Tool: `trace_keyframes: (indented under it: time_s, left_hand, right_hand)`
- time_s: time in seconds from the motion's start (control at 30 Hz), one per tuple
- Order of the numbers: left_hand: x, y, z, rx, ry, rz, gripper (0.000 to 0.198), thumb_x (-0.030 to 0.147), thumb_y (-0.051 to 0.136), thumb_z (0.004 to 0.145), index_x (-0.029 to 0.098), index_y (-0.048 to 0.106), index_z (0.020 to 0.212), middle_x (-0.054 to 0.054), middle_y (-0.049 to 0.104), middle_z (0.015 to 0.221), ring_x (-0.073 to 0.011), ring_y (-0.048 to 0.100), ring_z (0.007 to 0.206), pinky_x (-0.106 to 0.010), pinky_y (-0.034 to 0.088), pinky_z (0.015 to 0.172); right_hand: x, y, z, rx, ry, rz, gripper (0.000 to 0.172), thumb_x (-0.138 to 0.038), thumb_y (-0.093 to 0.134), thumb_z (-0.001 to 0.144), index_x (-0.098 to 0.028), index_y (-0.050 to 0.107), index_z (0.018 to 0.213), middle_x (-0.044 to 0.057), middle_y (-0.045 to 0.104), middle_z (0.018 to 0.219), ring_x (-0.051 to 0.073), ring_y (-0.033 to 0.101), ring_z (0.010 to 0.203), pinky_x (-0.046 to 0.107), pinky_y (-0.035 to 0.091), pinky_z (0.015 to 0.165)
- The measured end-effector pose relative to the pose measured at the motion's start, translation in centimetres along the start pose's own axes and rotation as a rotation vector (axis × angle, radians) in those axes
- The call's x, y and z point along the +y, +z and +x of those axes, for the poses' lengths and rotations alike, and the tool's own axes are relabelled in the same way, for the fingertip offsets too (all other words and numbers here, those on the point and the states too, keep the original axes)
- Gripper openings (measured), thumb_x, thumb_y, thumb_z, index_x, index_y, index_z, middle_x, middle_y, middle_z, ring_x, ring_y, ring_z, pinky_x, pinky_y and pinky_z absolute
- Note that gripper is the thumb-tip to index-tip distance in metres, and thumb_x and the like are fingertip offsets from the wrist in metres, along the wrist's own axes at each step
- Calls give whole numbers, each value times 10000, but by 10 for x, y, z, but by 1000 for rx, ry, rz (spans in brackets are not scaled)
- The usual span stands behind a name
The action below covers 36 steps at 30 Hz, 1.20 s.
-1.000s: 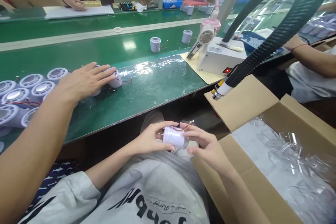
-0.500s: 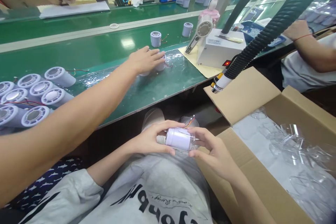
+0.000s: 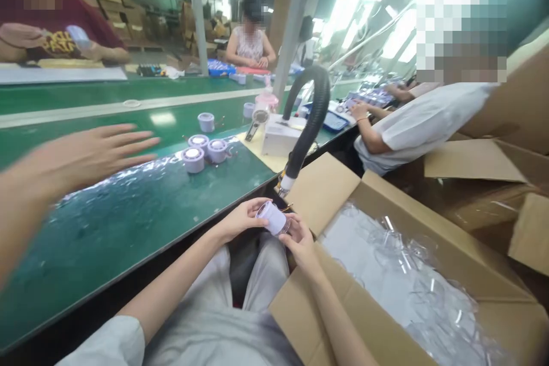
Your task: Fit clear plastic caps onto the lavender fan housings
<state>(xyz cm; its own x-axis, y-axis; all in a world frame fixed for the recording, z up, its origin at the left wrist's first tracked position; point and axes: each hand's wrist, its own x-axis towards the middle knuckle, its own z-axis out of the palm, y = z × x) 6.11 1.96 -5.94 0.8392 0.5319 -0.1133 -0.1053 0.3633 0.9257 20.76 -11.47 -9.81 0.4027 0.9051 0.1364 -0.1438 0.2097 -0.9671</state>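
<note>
Over my lap I hold a lavender cylindrical motor housing (image 3: 273, 218) between both hands, tilted. My left hand (image 3: 241, 218) grips its open-ringed left end. My right hand (image 3: 299, 240) closes around the other end, where a clear plastic part shows, partly hidden by my fingers. Thin wires (image 3: 288, 206) stick out behind the housing. Several similar housings (image 3: 193, 160) stand on the green bench, beyond my hands and to the left.
A co-worker's hand (image 3: 107, 154) reaches in from the left over the green bench (image 3: 128, 229). An open cardboard box (image 3: 369, 309) at my right holds clear plastic parts (image 3: 429, 286). A black flexible hose (image 3: 309, 131) arches from a white machine (image 3: 278, 134).
My view has swung up and to the right. The co-worker's hand has drawn back left from the housings on the bench. In my hands the held housing has tipped.
</note>
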Motion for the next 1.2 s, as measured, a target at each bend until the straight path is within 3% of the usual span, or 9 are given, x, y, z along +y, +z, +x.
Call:
trace_keyframes:
  time_s: [0.1,0.23,0.53,0.73,0.83,1.0,1.2]
  left_hand:
    - [5,-1,32,-48,16,37,702,267,926,515,151,646,1148,-134,687,1170,-287,617,1144,-466,399,1065]
    - [9,-2,49,-99,17,70,704,261,923,525,153,631,1157,-143,668,1218,-276,608,1167,-454,380,1084]
    - [4,-10,38,-60,1,115,711,235,909,534,176,577,1160,-114,654,1196,-241,607,1134,-402,442,1009]
    - [15,-7,33,-67,37,181,499,276,840,659,204,628,1106,-75,704,1096,-238,633,1090,-371,469,973]
    - [21,-1,23,-117,70,210,458,234,794,716,252,637,1145,-38,704,1127,-220,639,1090,-336,483,948]
    - [14,12,-21,-244,53,268,690,137,827,643,299,602,1274,-27,642,1306,-247,605,1185,-350,474,997]
    - [13,32,-69,-260,62,334,663,173,801,683,281,610,1309,9,621,1330,-288,584,1209,-350,461,1007]
  right_hand:
    - [5,-12,23,30,-45,-8,603,-520,858,644,-240,535,1069,90,683,1074,270,657,997,402,554,863]
    - [1,-21,34,13,-49,-18,575,-500,858,664,-238,537,1063,109,685,1110,282,643,1049,421,533,912]
    - [-2,-22,37,-71,7,-42,569,-488,868,644,-252,549,1052,100,680,1136,291,629,1088,427,540,905]
    - [-7,-17,39,-74,2,-90,543,-517,816,713,-248,529,1088,94,689,1090,264,651,1032,421,525,936]
    - [-17,-17,29,-81,-10,-131,540,-544,802,717,-243,538,1080,99,679,1113,272,649,1041,431,542,919]
    - [-50,-18,-15,-166,40,-238,456,-376,850,714,-226,619,1078,96,620,1260,278,599,1156,453,518,992]
    - [-86,-11,-56,-294,132,-348,379,-320,767,819,-262,609,1159,49,645,1167,231,640,1056,402,552,929]
